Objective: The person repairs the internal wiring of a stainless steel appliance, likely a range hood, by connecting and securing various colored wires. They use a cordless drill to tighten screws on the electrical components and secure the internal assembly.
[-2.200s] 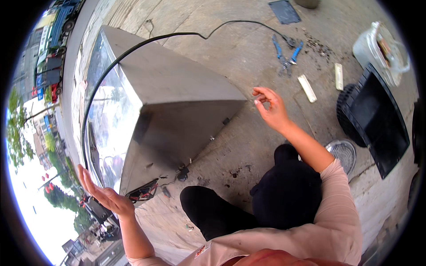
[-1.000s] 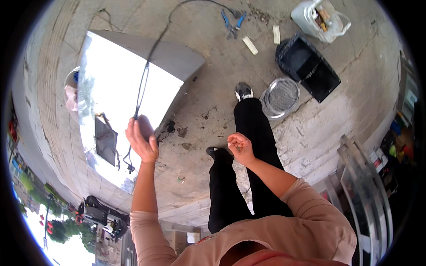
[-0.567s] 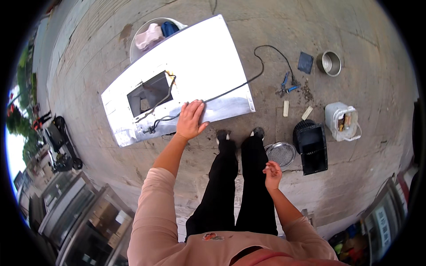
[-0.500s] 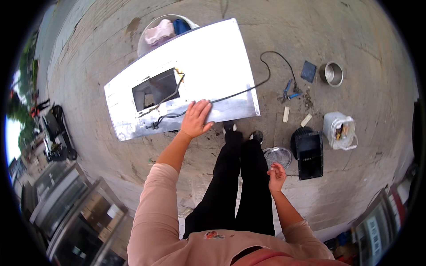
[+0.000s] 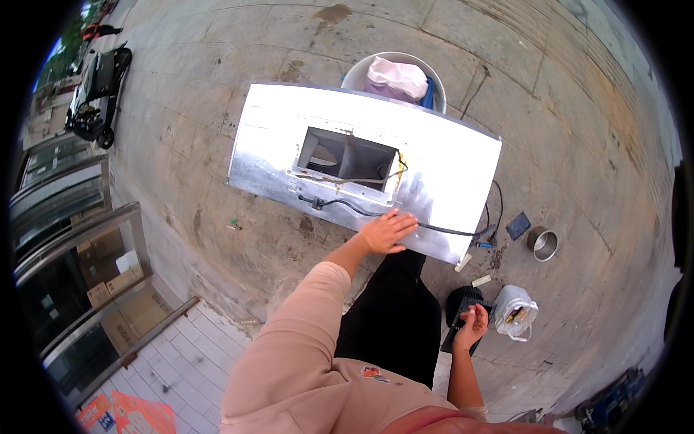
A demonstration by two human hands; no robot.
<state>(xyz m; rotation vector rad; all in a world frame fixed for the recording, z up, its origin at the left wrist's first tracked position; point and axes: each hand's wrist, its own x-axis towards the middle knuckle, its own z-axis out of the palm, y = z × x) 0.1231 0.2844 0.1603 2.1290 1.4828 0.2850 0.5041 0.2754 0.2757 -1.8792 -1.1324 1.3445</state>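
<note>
The left hand [image 5: 388, 231] lies flat, fingers spread, on the near edge of a shiny metal hood [image 5: 448, 163] resting on the concrete ground, its palm over a black cable [image 5: 347, 207] that runs along the hood below a rectangular opening [image 5: 347, 158]. The right hand [image 5: 473, 322] hangs low beside the black trousers [image 5: 394, 311], fingers curled loosely; I cannot tell whether it pinches anything. Just beyond it lie a black tray [image 5: 463, 300] and a white plastic jug [image 5: 515, 312]. A tub of cloths [image 5: 394, 76] sits behind the hood
</note>
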